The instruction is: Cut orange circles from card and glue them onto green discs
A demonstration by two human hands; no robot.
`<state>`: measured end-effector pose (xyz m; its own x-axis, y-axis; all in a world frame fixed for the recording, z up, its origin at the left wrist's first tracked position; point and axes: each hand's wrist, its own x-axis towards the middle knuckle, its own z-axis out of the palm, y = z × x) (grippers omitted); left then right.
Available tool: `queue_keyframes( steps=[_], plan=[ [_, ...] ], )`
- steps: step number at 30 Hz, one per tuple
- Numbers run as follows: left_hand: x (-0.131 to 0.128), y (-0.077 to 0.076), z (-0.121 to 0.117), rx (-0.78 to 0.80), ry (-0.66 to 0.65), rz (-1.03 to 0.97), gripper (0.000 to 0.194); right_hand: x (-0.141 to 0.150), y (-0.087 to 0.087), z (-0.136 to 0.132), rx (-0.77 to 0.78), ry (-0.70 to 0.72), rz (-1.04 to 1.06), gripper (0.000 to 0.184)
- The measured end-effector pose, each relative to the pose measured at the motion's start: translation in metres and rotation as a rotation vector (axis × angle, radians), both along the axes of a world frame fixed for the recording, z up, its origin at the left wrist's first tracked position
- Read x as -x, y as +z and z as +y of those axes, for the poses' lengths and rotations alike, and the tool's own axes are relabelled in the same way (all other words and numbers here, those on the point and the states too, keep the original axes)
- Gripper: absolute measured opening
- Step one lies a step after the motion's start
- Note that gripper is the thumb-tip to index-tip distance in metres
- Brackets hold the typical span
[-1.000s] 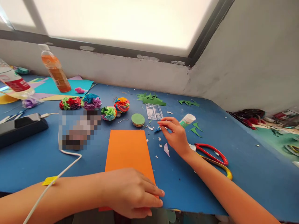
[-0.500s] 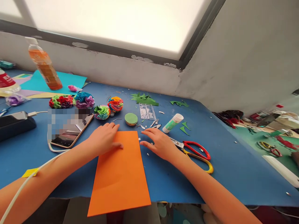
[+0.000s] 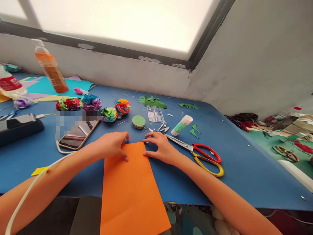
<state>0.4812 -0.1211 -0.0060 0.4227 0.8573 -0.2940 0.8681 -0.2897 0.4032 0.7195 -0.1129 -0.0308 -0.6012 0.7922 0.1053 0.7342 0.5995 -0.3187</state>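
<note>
Orange sheet [image 3: 132, 189] now lies nearer the body, overhanging the near edge of the surface [image 3: 181, 192] more. Right hand [image 3: 162, 149], closer in, touches its far right corner, thumb and forefinger parted. Left hand [image 3: 111, 146] half-curled, thumb on top; can't quite tell whether it grips. Both hands at the far end.
</note>
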Motion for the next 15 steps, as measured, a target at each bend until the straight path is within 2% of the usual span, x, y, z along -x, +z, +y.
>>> queue_keyframes(
  steps=[3,7,10,13,15],
  plan=[
    [-0.002,0.0,-0.001,-0.012,-0.037,0.003,0.05,0.002,-0.002,0.0,0.051,0.014,0.146,0.032],
    [-0.002,0.003,0.0,-0.052,-0.057,-0.047,0.046,0.004,-0.006,0.0,0.054,0.013,0.344,0.007],
    [0.0,0.008,0.003,-0.071,-0.032,-0.039,0.046,0.003,-0.007,0.0,0.001,-0.055,0.44,0.009],
    [0.005,0.01,0.008,-0.212,-0.072,-0.008,0.028,-0.001,-0.002,0.002,-0.105,-0.179,0.583,0.008],
    [0.009,0.01,0.013,-0.359,-0.115,-0.037,0.023,-0.005,0.001,0.005,-0.117,-0.215,0.657,0.029]
  ],
)
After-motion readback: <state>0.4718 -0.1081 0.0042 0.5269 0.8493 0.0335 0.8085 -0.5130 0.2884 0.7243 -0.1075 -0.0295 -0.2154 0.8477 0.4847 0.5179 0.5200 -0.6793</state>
